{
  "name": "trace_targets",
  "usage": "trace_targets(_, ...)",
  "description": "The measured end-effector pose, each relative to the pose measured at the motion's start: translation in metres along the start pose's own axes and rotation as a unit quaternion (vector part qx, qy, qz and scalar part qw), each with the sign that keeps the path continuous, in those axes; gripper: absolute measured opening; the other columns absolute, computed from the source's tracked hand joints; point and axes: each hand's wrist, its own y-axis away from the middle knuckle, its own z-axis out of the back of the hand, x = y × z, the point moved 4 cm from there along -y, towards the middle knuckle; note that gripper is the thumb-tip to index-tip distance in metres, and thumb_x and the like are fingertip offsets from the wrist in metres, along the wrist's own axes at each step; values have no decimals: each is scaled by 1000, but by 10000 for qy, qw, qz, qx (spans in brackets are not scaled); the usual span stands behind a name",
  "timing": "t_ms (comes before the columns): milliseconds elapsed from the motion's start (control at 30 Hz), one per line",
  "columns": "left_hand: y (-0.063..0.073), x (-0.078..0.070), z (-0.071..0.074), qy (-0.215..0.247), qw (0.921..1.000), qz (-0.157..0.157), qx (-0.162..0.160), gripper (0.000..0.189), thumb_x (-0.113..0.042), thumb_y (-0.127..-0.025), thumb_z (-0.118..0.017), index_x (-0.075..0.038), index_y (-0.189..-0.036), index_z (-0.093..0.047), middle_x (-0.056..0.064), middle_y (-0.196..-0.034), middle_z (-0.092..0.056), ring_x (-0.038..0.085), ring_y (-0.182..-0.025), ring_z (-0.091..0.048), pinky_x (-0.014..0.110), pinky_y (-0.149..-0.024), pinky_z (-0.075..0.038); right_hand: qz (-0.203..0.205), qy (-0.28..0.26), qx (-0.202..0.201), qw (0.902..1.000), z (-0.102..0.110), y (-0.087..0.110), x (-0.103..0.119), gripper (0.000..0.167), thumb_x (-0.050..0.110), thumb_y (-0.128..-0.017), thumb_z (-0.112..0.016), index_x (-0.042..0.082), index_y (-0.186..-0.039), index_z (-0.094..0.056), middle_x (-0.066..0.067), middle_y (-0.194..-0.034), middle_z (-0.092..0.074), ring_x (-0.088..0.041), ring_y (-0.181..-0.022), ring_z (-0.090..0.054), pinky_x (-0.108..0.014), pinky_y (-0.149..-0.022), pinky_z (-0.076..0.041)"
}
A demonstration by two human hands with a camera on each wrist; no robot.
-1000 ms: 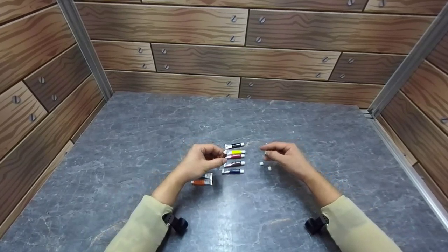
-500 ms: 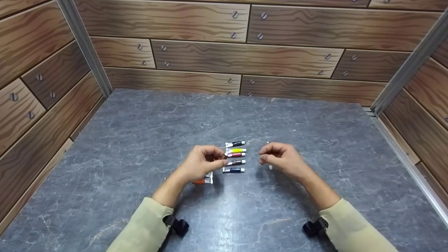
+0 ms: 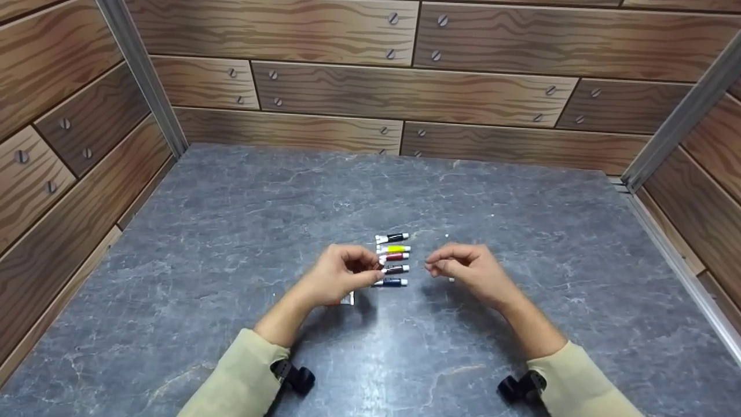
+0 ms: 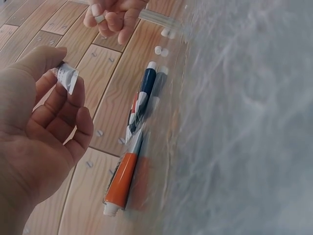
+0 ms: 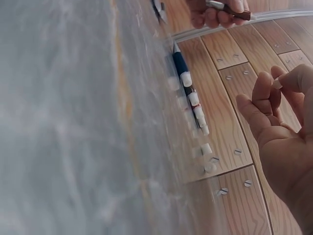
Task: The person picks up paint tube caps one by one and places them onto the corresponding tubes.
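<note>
My left hand (image 3: 347, 275) pinches a small paint tube between thumb and fingers. The tube's white crimped end (image 4: 68, 78) shows in the left wrist view, and its brown body (image 5: 236, 11) in the right wrist view. Facing it across a short gap, my right hand (image 3: 474, 272) pinches a small white cap (image 4: 100, 18) at its fingertips. Between and beyond the hands lies a row of capped paint tubes: black (image 3: 397, 237), yellow (image 3: 398, 249), red (image 3: 397, 256), dark brown (image 3: 398, 269) and blue (image 3: 395, 282). An orange tube (image 4: 122, 178) lies below my left hand, mostly hidden in the head view.
Loose white caps lie on the table around my right hand, one beyond it (image 3: 446, 236) and one partly behind it (image 3: 451, 280). The grey marbled table (image 3: 260, 197) is bounded by wood-patterned walls (image 3: 324, 92) and metal corner posts (image 3: 689, 104).
My right hand has moved a little left and nearer to my left hand, and covers a loose cap seen earlier. The left hand still grips its tube; the head view has tilted slightly.
</note>
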Motion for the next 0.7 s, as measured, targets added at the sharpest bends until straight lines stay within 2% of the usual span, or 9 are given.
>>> trace_targets(200,1,0,-3,43,9999,-147,-4,14,-7,-91,-81,2,-101,-78,0,-89,-72,11,-79,-63,24,-73,-54,-232,-198,-20,9995,-3,4,0,23,-7,-97,-63,-18,-117,-64,-18,-100,-72,-18,-88,-74,-36,-85,-63)
trace_targets(300,1,0,-4,38,9998,-192,-12,14,-7,-91,-81,1,-101,-78,1,-89,-72,12,-80,-62,24,-73,-54,-222,-399,-22,9990,-6,3,0,22,-9,-95,-66,-19,-113,-59,-17,-99,-70,-21,-87,-75,-38,-82,-63)
trace_targets(433,2,-1,-3,11,9999,-139,-5,15,-8,-91,-82,1,-102,-77,2,-90,-72,13,-79,-62,24,-73,-54,-171,-490,40,9986,-7,3,0,16,-9,-93,-68,-16,-106,-60,-16,-97,-71,-24,-88,-76,-40,-80,-64)
trace_targets(700,-1,0,-6,-36,9998,-168,84,12,-8,-92,-81,1,-99,-78,0,-87,-72,11,-77,-61,23,-70,-52,-104,-479,154,9987,-10,3,-4,15,-12,-94,-64,-21,-105,-60,-13,-94,-71,-19,-87,-76,-37,-82,-63)
